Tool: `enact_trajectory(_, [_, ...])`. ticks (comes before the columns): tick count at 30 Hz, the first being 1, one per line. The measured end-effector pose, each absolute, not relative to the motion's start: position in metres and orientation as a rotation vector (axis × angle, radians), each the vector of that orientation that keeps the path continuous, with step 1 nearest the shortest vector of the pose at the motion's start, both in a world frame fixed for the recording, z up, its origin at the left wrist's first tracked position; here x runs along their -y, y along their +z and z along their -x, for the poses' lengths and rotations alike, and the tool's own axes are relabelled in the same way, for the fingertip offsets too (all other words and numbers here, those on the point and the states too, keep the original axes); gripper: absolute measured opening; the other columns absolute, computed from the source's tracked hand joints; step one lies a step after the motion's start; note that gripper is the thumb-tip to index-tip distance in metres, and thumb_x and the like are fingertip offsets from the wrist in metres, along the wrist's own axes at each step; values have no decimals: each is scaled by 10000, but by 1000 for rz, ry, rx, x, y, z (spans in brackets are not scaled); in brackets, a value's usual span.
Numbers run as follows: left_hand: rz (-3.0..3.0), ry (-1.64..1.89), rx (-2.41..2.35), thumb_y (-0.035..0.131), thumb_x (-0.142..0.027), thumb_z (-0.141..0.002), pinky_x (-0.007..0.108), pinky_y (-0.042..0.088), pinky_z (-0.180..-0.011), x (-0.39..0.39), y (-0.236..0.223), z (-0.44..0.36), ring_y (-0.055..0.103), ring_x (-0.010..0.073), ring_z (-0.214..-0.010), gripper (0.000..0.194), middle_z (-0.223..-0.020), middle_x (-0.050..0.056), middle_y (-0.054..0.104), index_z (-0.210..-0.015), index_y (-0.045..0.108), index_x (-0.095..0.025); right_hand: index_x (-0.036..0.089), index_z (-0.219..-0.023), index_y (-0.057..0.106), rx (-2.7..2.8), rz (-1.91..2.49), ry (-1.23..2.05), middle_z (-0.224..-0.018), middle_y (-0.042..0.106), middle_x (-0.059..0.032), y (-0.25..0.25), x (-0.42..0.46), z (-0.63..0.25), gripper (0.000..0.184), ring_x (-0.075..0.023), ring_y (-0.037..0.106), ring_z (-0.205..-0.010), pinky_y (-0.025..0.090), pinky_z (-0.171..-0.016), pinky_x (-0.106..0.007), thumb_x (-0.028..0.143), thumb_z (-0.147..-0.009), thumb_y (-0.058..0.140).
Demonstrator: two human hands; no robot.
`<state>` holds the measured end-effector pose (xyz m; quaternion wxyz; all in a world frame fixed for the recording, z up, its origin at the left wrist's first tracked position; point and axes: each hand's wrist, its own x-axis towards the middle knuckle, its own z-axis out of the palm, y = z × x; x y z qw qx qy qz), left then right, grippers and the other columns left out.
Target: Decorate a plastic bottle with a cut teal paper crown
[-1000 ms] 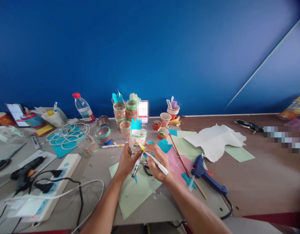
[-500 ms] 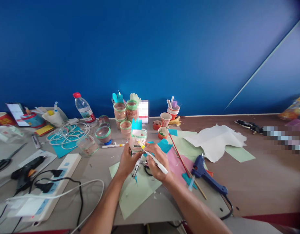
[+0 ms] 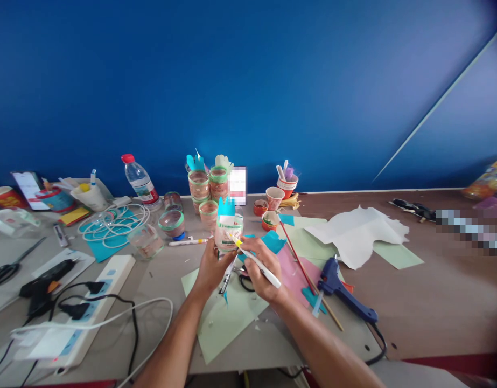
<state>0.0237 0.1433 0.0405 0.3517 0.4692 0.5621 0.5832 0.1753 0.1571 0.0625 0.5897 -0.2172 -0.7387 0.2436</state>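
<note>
My left hand (image 3: 212, 265) is closed on a small decorated cup (image 3: 223, 243), raised above the table with a blue paper piece (image 3: 226, 207) standing up from its rim. In my right hand (image 3: 264, 265) is a white marker (image 3: 262, 268) with a yellow tip end, gripped like a pen. The marker's tip is at the side of the cup. Under my hands lie scissors (image 3: 245, 282), partly hidden, on a pale green sheet of paper (image 3: 222, 328). Behind the cup stand several similar cups (image 3: 208, 212), some stacked. A second marker (image 3: 187, 242) lies left of the cup.
A blue glue gun (image 3: 345, 291) rests at the right, near a thin stick (image 3: 299, 250) and a torn white sheet (image 3: 353, 231). On the left are a power strip (image 3: 106, 285), a black glue gun (image 3: 46, 280), coiled white cable (image 3: 114, 223) and a tilted bottle (image 3: 140, 180).
The marker and my right hand have shifted very slightly at the cup's side. My left hand still holds the cup in nearly the same spot.
</note>
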Motion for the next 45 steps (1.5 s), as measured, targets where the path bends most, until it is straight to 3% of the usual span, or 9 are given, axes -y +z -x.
enact_trajectory(15, [-1232, 1516, -1535, 749, -359, -670, 338, 488, -807, -143, 39, -24, 647, 216, -893, 426, -951, 69, 672, -1003, 563, -168, 230, -1071, 606, 1775, 511, 545, -938, 686, -75, 64, -157, -174, 230, -221, 650, -923, 528, -807, -378, 195, -897, 461])
enact_trajectory(45, [-1252, 1498, -1560, 722, -320, -697, 343, 481, -830, -143, 38, -25, 634, 216, -935, 405, -976, 70, 659, -1026, 541, -167, 230, -1045, 626, 1731, 538, 585, -962, 685, -68, 62, -156, -173, 231, -206, 645, -895, 523, -799, -356, 177, -877, 477])
